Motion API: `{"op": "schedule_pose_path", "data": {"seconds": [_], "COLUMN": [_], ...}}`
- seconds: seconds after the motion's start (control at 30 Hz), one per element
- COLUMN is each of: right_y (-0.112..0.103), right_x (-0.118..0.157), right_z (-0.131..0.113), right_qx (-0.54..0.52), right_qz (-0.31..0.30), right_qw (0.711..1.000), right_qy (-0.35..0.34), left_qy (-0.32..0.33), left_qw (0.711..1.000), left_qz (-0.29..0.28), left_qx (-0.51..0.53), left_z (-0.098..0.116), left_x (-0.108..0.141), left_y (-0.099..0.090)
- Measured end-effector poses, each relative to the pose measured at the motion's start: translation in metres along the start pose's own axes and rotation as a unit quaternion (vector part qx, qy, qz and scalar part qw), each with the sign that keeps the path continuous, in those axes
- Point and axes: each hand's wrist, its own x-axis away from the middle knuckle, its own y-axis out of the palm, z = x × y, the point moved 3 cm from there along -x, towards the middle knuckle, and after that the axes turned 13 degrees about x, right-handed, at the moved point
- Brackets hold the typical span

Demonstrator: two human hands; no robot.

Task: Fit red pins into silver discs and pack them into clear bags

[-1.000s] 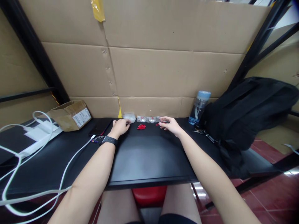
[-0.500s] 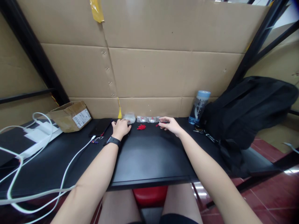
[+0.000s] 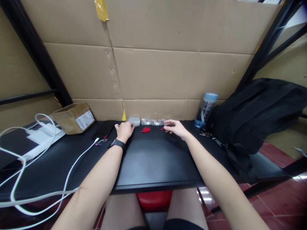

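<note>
Your right hand [image 3: 174, 128] gripped a red cord [image 3: 162, 128]. Your left hand [image 3: 125, 130] touched the bench [image 3: 153, 159]; its grasp could not be determined.

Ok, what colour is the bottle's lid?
The lid is light blue; it shows best in the current head view.

Found at 12 o'clock on desk [image 3: 155, 159]: packets [image 3: 156, 122] behind loose pieces [image 3: 145, 130] | at 11: phone [image 3: 104, 130], right of carton [image 3: 75, 118] at 10 | at 9: cables [image 3: 21, 172] | at 1: bottle [image 3: 205, 110] behind keys [image 3: 205, 133], left of backpack [image 3: 251, 115] at 2 | behind desk: cardboard wall [image 3: 153, 73]
</note>
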Motion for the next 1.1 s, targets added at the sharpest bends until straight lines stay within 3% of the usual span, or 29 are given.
{"op": "schedule_pose_path", "data": {"seconds": [0.27,0.4,0.5,0.67,0.87,0.97,1.1], "right_y": [-0.005,-0.009,-0.015,-0.025,-0.030,-0.031,-0.031], "right_x": [-0.002,-0.004,-0.005,-0.004,-0.006,-0.007,-0.006], "right_z": [0.002,0.004,0.004,0.003,0.002,-0.001,-0.006], "right_qx": [-0.017,-0.034,-0.044,-0.049,-0.008,0.029,0.051], "right_qz": [0.023,0.041,0.055,0.087,0.107,0.117,0.112], "right_qw": [1.000,0.998,0.997,0.995,0.992,0.987,0.984], "right_qy": [-0.009,-0.026,-0.029,-0.023,-0.064,-0.101,-0.129], "left_qy": [-0.002,0.043,0.126,0.272,0.343,0.357,0.362], "left_qw": [0.987,0.982,0.979,0.949,0.884,0.867,0.877], "left_qz": [0.154,0.167,0.118,-0.069,-0.260,-0.287,-0.271], "left_qx": [0.039,0.071,0.111,0.143,0.183,0.195,0.159], "left_z": [0.012,0.036,0.065,0.113,0.122,0.118,0.116], "left_x": [0.008,0.016,0.027,0.052,0.068,0.067,0.065], "left_y": [-0.027,-0.037,-0.032,0.000,0.022,0.022,0.024]}}
